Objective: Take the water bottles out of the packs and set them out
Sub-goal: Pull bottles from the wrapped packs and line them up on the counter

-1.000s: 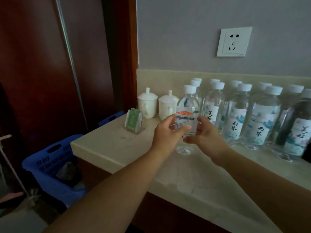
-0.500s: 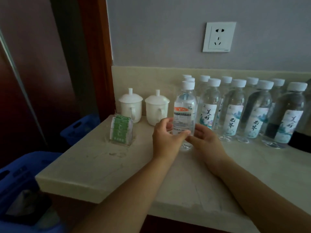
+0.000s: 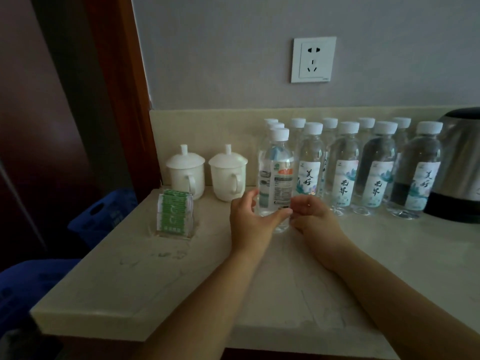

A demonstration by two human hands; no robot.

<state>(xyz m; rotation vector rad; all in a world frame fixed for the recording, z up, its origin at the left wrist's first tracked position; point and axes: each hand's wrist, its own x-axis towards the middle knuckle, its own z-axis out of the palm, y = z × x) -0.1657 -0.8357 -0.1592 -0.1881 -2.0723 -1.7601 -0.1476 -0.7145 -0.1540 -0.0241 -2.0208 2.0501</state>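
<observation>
1. First front-row bottle (image 3: 310, 165): its label reads 美好 in brush script.
2. The next two bottles (image 3: 344, 167) (image 3: 378, 168): two characters, the first 无, the second unclear.
3. Rightmost bottle (image 3: 418, 172): 美好.
4. Held bottle (image 3: 276, 175): fine print too small to read.
5. Green sachets (image 3: 174, 211): print illegible.

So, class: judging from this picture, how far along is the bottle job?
Done: a double row of bottles stands along the back of the counter, by the kettle. In hand: the left hand and right hand bracket the end bottle, label turned sideways. Left: no packs are in view, so unclear.
</observation>
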